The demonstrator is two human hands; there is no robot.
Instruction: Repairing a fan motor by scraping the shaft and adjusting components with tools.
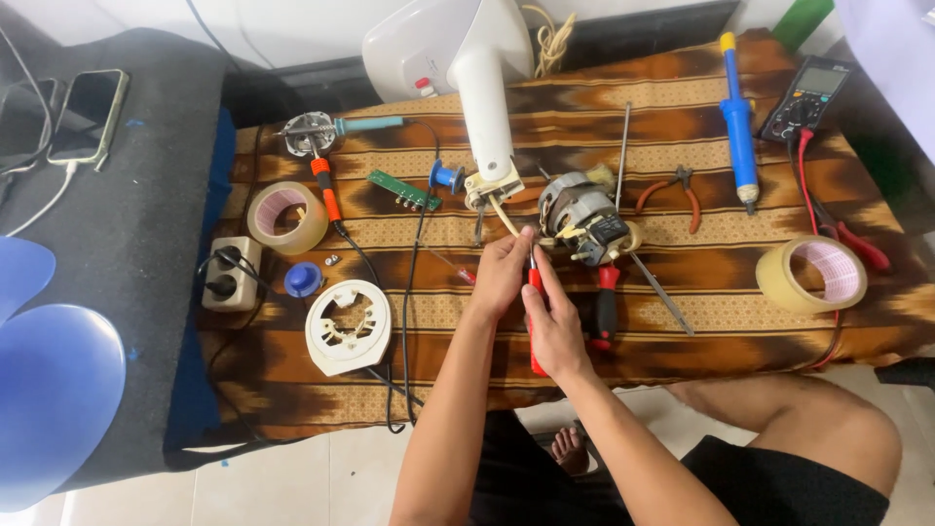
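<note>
While the right hand (553, 326) wraps its fingers round a red-handled screwdriver (535, 321) mid-frame, the left hand (504, 270) pinches its shaft, just beside the fan motor (582, 222) above.

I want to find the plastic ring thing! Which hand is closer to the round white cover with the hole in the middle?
Left. The left hand is just right of the round white cover, a little higher up. The right hand, gripping a red screwdriver, sits farther right.
</note>
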